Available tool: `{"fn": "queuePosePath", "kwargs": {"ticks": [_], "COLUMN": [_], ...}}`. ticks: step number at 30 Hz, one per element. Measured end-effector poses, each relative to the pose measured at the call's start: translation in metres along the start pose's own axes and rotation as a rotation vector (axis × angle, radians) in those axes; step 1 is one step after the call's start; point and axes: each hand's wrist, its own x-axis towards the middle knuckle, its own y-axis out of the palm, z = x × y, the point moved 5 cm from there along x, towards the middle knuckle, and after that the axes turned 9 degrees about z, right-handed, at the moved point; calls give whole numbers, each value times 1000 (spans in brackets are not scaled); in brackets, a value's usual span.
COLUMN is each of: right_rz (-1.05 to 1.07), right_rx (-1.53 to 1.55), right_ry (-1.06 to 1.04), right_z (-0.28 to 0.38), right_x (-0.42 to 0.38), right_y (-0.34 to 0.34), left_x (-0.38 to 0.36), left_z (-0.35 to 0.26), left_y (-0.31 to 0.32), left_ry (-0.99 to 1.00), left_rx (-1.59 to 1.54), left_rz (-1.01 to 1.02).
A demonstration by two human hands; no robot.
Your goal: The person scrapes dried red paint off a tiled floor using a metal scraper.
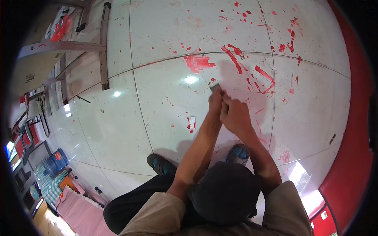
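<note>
My left hand [215, 100] is closed round a small scraper [214, 85], whose pale flat end shows beyond the fingers. Right against it, my right hand [236, 114] is also closed, seemingly on the handle, which the fingers hide. The scraper's end meets the glossy white tiled floor [169, 86] close to a small red spot [213, 80]. Red paint-like marks surround it: a broad smear [199, 63] ahead and streaks [264, 78] to the right.
A red wall [360, 118] bounds the right side. At upper left stands a wooden frame [75, 46]. Lower left hold a blue water bottle [56, 160] and a pink cloth-covered surface [80, 212]. A small white piece [193, 122] lies near my left foot [160, 164].
</note>
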Motion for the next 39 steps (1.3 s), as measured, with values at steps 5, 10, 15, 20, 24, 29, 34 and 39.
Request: {"fn": "queuePosePath", "kwargs": {"ticks": [5, 10, 15, 20, 24, 29, 34, 39], "right_rz": [13, 35, 70, 22, 79, 90, 101, 100], "right_rx": [26, 3, 1, -38, -44, -87, -73, -43], "right_ry": [-38, 34, -9, 26, 7, 40, 62, 63], "right_z": [-3, -1, -1, 7, 10, 13, 2, 3], "right_x": [-3, 2, -28, -3, -16, 0, -28, 1], "right_y": [-5, -8, 5, 0, 4, 1, 13, 8], "left_x": [11, 12, -8, 2, -10, 16, 14, 19], "left_z": [11, -14, 31, 7, 13, 16, 42, -3], "left_y": [-7, 9, -21, -6, -15, -27, -49, -14], "left_ry": [-19, 139, -63, -14, -37, -8, -15, 101], "left_rx": [-27, 75, -24, 14, 36, 11, 140, 101], "left_rz": [52, 91, 9, 58, 32, 89, 79, 107]}}
